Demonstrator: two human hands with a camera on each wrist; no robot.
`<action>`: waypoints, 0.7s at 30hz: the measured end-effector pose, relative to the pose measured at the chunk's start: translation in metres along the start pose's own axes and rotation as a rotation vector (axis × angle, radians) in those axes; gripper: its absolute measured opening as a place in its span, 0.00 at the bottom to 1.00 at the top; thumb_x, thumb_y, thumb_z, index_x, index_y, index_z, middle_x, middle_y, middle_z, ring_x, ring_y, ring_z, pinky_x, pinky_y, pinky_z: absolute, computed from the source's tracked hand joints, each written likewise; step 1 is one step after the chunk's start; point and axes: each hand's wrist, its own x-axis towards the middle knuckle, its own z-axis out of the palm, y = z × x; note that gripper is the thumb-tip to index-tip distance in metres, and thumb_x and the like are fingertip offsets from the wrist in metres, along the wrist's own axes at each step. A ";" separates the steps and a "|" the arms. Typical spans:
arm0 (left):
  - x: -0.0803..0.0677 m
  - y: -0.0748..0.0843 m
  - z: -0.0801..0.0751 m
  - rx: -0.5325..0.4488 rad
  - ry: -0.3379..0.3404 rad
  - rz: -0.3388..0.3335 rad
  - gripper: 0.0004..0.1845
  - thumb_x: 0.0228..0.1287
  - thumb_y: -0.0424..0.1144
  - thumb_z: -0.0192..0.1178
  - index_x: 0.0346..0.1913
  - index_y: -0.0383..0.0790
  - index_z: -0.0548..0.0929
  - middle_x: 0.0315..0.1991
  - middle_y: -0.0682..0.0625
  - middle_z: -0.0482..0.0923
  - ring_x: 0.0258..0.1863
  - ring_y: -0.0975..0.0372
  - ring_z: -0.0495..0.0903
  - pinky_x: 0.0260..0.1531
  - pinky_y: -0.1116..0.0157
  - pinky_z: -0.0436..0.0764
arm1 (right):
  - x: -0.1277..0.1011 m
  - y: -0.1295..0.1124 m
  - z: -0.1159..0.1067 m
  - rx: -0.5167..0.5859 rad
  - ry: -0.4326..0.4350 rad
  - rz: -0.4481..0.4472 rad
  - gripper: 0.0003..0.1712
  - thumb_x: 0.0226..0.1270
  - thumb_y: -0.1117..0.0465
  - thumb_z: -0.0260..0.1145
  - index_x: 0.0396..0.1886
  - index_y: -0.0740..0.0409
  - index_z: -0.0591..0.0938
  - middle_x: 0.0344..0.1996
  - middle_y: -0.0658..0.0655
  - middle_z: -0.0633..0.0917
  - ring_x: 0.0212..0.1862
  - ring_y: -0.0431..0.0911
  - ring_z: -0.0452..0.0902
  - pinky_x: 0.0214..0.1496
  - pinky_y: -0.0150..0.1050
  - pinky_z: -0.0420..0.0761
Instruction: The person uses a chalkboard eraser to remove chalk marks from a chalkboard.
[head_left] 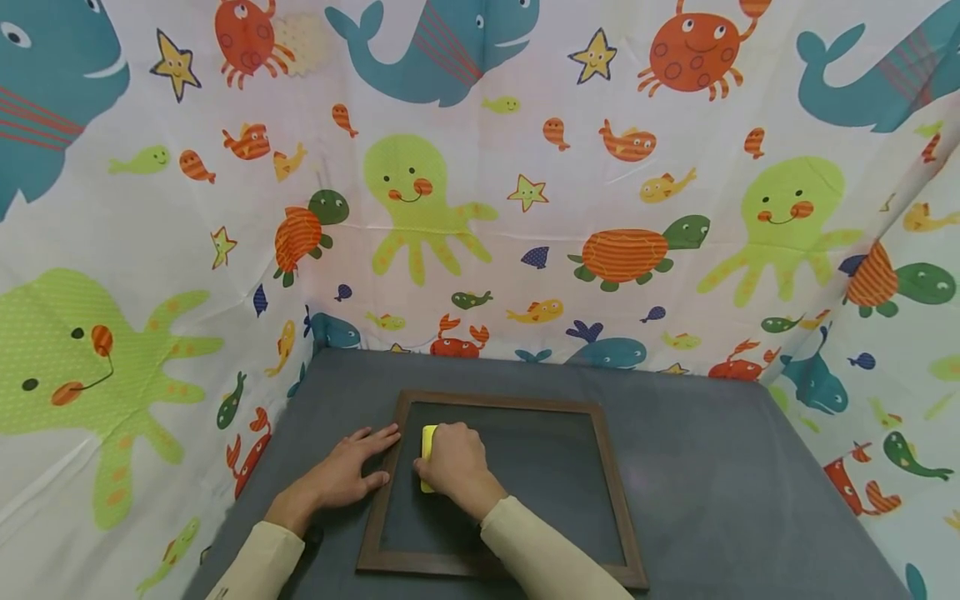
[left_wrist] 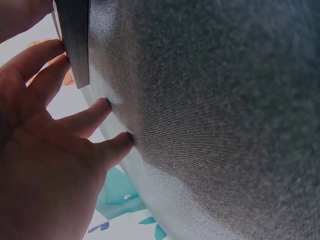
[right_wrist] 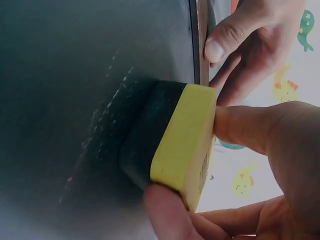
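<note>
A chalkboard [head_left: 540, 475] with a brown wooden frame [head_left: 617, 492] lies on the dark grey table. My right hand [head_left: 459, 468] grips a yellow and black board eraser [right_wrist: 182, 132], thumb and fingers on its sides. The eraser's black felt side faces the board near the left part, and in the right wrist view it appears against the surface. Faint chalk specks [right_wrist: 117, 95] show beside it. With fingers spread, my left hand [head_left: 341, 473] rests at the frame's left side; its fingertips touch the frame's outer edge, and some fingers sit on the table.
A dark grey cloth covers the table [head_left: 712, 483]. Behind it and along both sides hangs a white curtain [head_left: 517, 250] printed with sea animals. The frame's raised rim runs all round the board.
</note>
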 end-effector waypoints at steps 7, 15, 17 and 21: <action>0.000 -0.001 0.000 0.007 -0.011 0.002 0.37 0.76 0.40 0.69 0.84 0.42 0.70 0.87 0.47 0.61 0.85 0.30 0.54 0.78 0.22 0.48 | 0.002 0.005 0.002 0.071 -0.014 0.038 0.39 0.59 0.37 0.85 0.49 0.65 0.84 0.32 0.57 0.82 0.32 0.49 0.82 0.37 0.47 0.90; 0.001 -0.002 0.001 0.013 -0.009 0.007 0.37 0.77 0.42 0.69 0.84 0.42 0.70 0.88 0.47 0.61 0.85 0.30 0.54 0.77 0.21 0.49 | 0.002 0.006 0.003 0.091 -0.014 0.052 0.39 0.59 0.37 0.84 0.50 0.66 0.83 0.33 0.58 0.81 0.32 0.50 0.81 0.37 0.47 0.90; 0.001 -0.002 0.001 0.012 -0.007 0.006 0.37 0.76 0.41 0.69 0.84 0.42 0.70 0.87 0.47 0.61 0.85 0.30 0.54 0.77 0.21 0.49 | 0.002 0.007 0.003 0.103 -0.008 0.052 0.39 0.59 0.37 0.84 0.49 0.66 0.82 0.33 0.58 0.81 0.31 0.49 0.80 0.36 0.47 0.90; 0.002 -0.002 0.001 0.008 -0.007 0.003 0.37 0.76 0.41 0.70 0.84 0.42 0.70 0.87 0.47 0.62 0.85 0.30 0.55 0.77 0.21 0.49 | 0.000 0.009 0.001 0.111 -0.007 0.044 0.38 0.60 0.38 0.84 0.49 0.65 0.83 0.32 0.57 0.80 0.30 0.48 0.79 0.35 0.45 0.88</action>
